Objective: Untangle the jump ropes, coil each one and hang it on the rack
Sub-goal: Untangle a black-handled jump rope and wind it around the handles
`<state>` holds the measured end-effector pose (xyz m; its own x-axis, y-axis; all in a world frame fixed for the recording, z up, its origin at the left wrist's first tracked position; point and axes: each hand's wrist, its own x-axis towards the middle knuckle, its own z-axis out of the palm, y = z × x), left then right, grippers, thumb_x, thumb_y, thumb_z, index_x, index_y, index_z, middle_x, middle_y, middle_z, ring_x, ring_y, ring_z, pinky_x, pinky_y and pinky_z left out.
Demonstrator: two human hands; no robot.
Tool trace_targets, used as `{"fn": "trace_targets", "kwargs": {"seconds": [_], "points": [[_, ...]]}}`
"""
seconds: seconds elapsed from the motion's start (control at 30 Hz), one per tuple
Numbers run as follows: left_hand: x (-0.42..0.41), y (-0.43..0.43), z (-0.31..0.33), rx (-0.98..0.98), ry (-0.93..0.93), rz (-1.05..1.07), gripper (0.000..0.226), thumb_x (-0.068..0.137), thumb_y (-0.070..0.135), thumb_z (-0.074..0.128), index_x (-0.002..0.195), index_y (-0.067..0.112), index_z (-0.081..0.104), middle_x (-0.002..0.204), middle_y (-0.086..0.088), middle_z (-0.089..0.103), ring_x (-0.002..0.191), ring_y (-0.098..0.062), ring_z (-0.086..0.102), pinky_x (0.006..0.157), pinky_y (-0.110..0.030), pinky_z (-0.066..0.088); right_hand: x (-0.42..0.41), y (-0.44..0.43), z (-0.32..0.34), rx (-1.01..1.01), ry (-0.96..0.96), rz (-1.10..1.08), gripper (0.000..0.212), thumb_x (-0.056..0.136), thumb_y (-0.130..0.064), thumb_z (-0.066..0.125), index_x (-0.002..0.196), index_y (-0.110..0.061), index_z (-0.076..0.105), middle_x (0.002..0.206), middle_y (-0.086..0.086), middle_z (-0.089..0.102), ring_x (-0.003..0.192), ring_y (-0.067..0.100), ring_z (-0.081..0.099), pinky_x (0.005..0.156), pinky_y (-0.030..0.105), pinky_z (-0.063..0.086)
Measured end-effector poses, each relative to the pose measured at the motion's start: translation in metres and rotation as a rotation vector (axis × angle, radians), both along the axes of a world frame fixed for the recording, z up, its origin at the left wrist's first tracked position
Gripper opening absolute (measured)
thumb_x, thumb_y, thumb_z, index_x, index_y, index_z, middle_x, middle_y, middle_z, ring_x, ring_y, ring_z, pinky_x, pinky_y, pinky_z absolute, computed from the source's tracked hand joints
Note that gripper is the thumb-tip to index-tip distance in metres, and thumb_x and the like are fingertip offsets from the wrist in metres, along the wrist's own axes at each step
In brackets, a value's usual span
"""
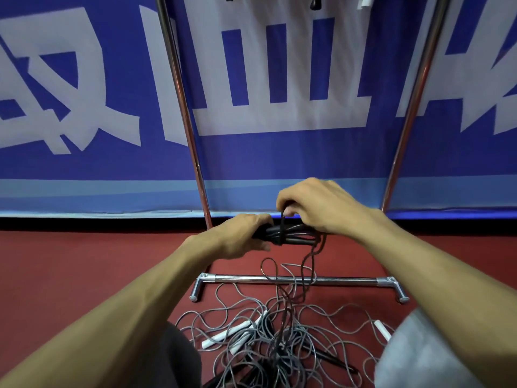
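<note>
Black rope bundle (296, 233) is gripped by left hand (240, 238); its wrapping strand (282, 224) is pinched by right hand (319, 208), above tangled ropes (279, 340) on floor (84, 264).

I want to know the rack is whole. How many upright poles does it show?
2: the left pole rises from the floor at centre-left, the right pole at centre-right. The frame cuts off their tops.

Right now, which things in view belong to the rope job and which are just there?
Job: left hand and right hand, both holding the black rope bundle; tangled rope pile on the floor; white handles; chrome rack.
Just there: blue banner; red floor.
</note>
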<state>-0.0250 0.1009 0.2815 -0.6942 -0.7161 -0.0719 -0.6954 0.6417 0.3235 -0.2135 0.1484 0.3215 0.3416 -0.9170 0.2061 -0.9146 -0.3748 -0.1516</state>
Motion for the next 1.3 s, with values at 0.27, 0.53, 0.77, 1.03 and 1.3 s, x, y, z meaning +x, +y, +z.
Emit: {"fn": "trace_targets", "kwargs": {"seconds": [0.27, 0.53, 0.77, 1.03, 1.3], "points": [[-0.005, 0.014, 0.007, 0.041, 0.026, -0.127, 0.029, 0.089, 0.016, 0.069, 0.114, 0.01, 0.057, 0.1, -0.002, 0.062, 0.087, -0.016, 0.052, 0.07, -0.023, 0.037, -0.017, -0.003, -0.003, 0.019, -0.159, -0.217, 0.036, 0.071, -0.057, 0.074, 0.071, -0.022, 0.072, 0.053, -0.001, 0.059, 0.054, 0.015, 0.051, 0.058, 0.031, 0.044], [-0.007, 0.024, 0.012, -0.046, -0.045, -0.086, 0.044, 0.077, 0.055, 0.073, 0.087, 0.016, 0.054, 0.075, 0.0, 0.055, 0.07, -0.017, 0.049, 0.057, -0.022, 0.035, -0.02, -0.005, -0.007, 0.275, -0.418, -0.147, 0.029, 0.077, -0.037, 0.079, 0.075, -0.011, 0.068, 0.045, -0.006, 0.057, 0.042, 0.019, 0.064, 0.057, 0.027, 0.045], [-0.002, 0.021, 0.01, -0.105, 0.032, -0.14, 0.02, 0.085, 0.024, 0.067, 0.079, 0.016, 0.049, 0.075, -0.003, 0.05, 0.068, -0.022, 0.048, 0.06, -0.03, 0.034, -0.036, -0.014, -0.013, 0.201, -0.32, -0.17, 0.03, 0.069, -0.051, 0.08, 0.074, -0.023, 0.071, 0.073, -0.006, 0.07, 0.074, 0.007, 0.06, 0.067, 0.027, 0.046], [0.004, 0.02, 0.03, 0.49, 0.675, 0.017, 0.008, 0.1, 0.01, 0.049, 0.097, 0.004, 0.054, 0.085, -0.004, 0.071, 0.067, -0.012, 0.063, 0.066, -0.021, 0.051, -0.037, -0.014, -0.016, 0.32, -0.591, -0.134, 0.034, 0.097, -0.033, 0.055, 0.068, -0.024, 0.07, 0.063, -0.002, 0.058, 0.052, 0.011, 0.046, 0.059, 0.032, 0.047], [0.004, 0.01, 0.025, 0.519, 0.917, 0.292, 0.023, 0.099, 0.009, 0.053, 0.122, 0.01, 0.048, 0.091, -0.013, 0.068, 0.064, -0.02, 0.066, 0.065, -0.027, 0.058, -0.012, -0.002, -0.005, 0.625, -0.872, -0.126, 0.047, 0.102, -0.047, 0.035, 0.106, -0.006, 0.058, 0.058, 0.009, 0.053, 0.048, 0.022, 0.055, 0.057, 0.035, 0.058]]}}
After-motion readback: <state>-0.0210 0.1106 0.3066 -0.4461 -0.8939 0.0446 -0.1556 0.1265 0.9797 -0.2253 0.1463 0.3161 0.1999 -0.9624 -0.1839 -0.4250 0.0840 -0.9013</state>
